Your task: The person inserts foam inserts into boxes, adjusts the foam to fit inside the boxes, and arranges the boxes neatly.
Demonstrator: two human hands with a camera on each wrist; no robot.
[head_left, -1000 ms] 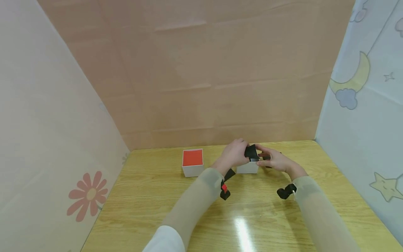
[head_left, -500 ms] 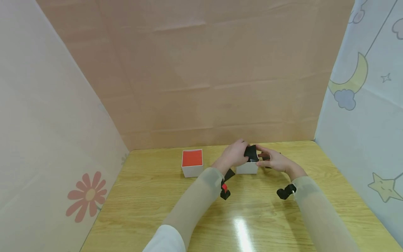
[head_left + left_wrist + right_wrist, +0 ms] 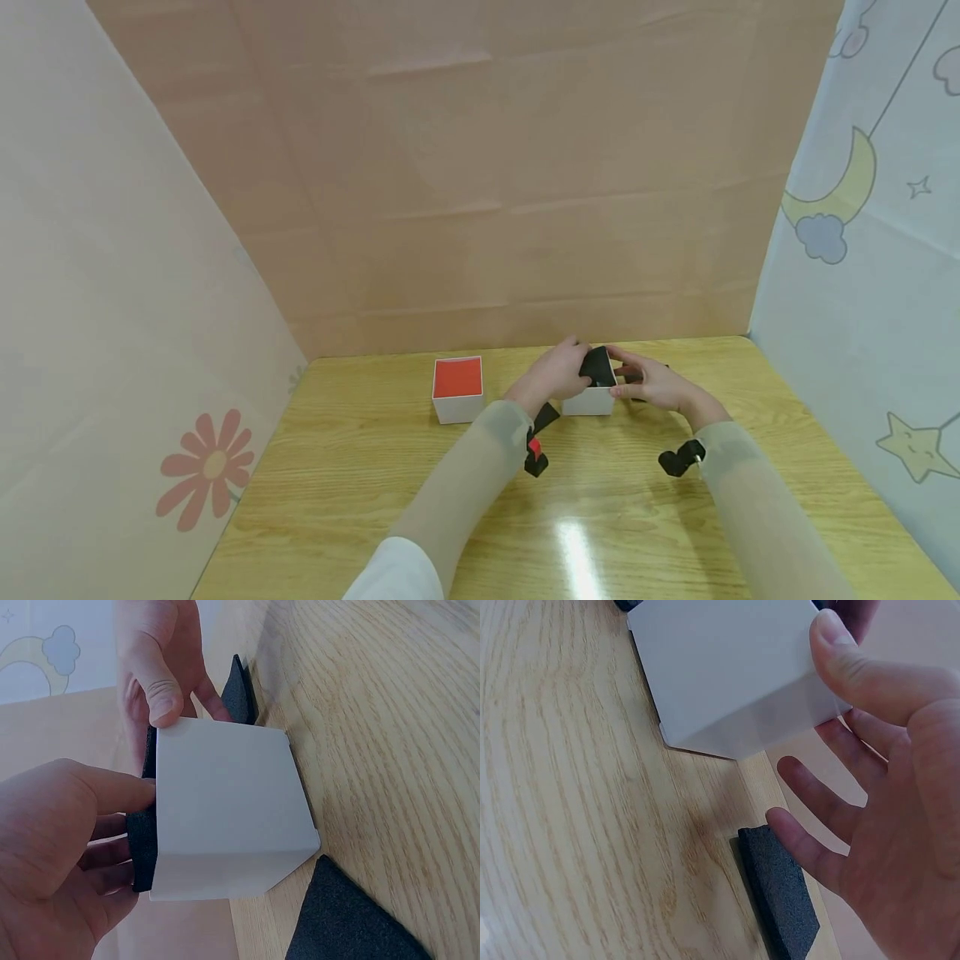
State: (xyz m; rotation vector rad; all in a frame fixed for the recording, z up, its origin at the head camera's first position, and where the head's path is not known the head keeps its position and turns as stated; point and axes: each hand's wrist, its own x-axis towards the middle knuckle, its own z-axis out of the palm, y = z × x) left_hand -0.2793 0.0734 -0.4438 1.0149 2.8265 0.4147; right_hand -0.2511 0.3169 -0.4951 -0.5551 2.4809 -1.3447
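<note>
A white box (image 3: pixel 588 402) stands on the table between my two hands. Over its open top lies a black foam piece (image 3: pixel 597 367), slightly tilted. My left hand (image 3: pixel 557 371) pinches this piece from the left side; in the left wrist view its thumb is at the box's rim and the other fingers are curled behind the foam (image 3: pixel 142 859). My right hand (image 3: pixel 660 383) holds the box at its right corner, thumb on the front edge. In the right wrist view the right hand's (image 3: pixel 904 780) lower fingers are spread away from the box. The box's inside is mostly hidden.
Left of the hands stands a second white box (image 3: pixel 459 408) with a red top. Loose black foam pieces lie on the table, one (image 3: pixel 780 892) beyond the right hand and another (image 3: pixel 349 919) near the left wrist. A tan backdrop closes the far side.
The black foam piece has sunk lower onto the box's opening, and the pale gap at its front edge has shrunk. My left hand has moved slightly down with it; the right hand has hardly moved.
</note>
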